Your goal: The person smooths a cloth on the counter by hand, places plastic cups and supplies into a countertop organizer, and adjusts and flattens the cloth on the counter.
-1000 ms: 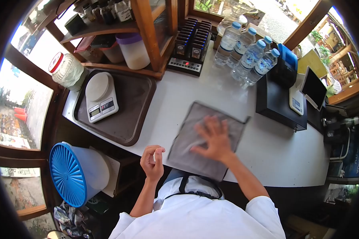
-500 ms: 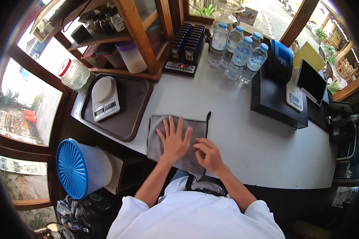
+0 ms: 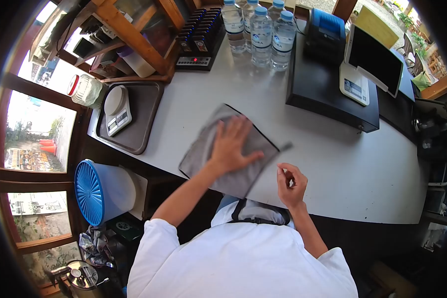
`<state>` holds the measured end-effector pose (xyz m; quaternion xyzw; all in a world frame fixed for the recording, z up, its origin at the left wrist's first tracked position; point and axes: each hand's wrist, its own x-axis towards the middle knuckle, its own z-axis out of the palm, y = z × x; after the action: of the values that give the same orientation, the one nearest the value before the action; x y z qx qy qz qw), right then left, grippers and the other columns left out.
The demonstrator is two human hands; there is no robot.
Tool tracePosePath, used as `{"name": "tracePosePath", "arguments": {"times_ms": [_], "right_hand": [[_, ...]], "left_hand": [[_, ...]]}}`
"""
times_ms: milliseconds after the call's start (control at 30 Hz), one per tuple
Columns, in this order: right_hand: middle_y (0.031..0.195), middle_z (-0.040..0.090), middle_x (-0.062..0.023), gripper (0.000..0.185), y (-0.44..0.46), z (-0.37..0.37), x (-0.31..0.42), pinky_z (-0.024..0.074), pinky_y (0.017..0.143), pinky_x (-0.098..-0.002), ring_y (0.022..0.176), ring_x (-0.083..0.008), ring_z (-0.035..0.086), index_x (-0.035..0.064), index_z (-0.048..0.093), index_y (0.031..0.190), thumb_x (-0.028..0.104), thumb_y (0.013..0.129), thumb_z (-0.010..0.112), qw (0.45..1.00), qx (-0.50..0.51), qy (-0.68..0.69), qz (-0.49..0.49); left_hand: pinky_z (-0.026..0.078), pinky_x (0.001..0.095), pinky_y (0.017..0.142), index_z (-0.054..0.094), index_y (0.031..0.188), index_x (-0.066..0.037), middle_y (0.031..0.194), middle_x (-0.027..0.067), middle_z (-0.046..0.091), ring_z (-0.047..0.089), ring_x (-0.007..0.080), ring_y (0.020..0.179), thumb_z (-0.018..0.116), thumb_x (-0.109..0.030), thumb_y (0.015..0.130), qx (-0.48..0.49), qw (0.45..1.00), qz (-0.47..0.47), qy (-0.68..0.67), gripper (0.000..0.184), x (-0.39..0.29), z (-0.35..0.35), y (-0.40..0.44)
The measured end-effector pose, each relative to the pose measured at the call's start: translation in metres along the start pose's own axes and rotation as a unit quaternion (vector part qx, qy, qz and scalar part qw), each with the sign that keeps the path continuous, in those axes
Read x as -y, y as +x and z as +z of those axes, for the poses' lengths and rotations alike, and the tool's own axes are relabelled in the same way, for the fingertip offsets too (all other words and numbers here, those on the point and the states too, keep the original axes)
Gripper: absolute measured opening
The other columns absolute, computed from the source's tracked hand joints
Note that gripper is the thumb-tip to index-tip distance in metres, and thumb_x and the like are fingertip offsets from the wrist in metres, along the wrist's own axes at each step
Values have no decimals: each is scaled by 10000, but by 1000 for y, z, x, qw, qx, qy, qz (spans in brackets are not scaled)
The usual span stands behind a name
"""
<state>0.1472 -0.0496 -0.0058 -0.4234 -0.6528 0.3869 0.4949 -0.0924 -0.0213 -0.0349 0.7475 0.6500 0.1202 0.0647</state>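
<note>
A grey cloth with a dark edge [image 3: 198, 149] lies on the white counter [image 3: 323, 164] near its front edge, one corner hanging toward my waist. My left hand [image 3: 232, 144] rests flat on the cloth with its fingers spread. To the right of the cloth, over the counter's front part, my right hand [image 3: 291, 185] is curled with thumb and fingertips close together. Whether anything small is between those fingers cannot be made out.
Water bottles [image 3: 261, 39] stand at the back, beside a black rack [image 3: 198, 37]. A black box [image 3: 328, 99] carries a tablet [image 3: 375, 59] on the right. On the left are a brown tray [image 3: 146, 107] with a scale [image 3: 118, 109] and a blue-lidded container [image 3: 116, 191].
The cloth has turned and shifted right and away from me under my left hand. My right hand has moved right, off the cloth. The whole view has swung right.
</note>
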Motion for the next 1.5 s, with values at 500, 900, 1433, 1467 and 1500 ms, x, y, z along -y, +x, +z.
{"name": "tracePosePath", "arguments": {"times_ms": [500,900,1433,1467,1500], "right_hand": [[614,552,33,177,0,-88,-29,268,466,-221,472,-19,393,43,727,1041,-52,903,672,999,42,-11,-10],[651,585,24,140,21,-86,-24,280,475,-226,498,-25,423,30,724,1039,-33,927,668,996,81,4,-33],[1105,682,-85,243,59,-14,-26,514,900,-286,995,-161,665,22,661,1229,14,987,634,992,122,-15,-4],[1142,675,-98,265,67,0,-25,517,941,-299,1046,-182,667,22,645,1256,21,991,631,993,121,-11,0],[1221,648,-126,316,76,17,-27,496,1001,-363,1145,-234,639,39,610,1314,67,1001,633,988,143,-41,-30]], "left_hand": [[72,670,1227,313,1621,-89,1676,208,268,190,387,1572,530,-830,850,-79,976,-197,41,1091,-11,20,36],[65,677,1225,322,1618,-101,1679,237,242,158,441,1567,457,-863,859,-117,938,-322,44,1084,-13,20,33],[310,501,1207,550,1470,-130,1556,177,474,426,332,1463,685,-588,907,-127,975,61,-170,738,-19,15,22],[360,474,1179,588,1428,-120,1514,176,523,478,322,1426,712,-517,918,-182,951,19,-248,658,-15,8,26],[410,448,1151,626,1386,-109,1472,174,572,529,312,1389,739,-446,929,-234,917,-26,-323,578,-10,0,29]]}}
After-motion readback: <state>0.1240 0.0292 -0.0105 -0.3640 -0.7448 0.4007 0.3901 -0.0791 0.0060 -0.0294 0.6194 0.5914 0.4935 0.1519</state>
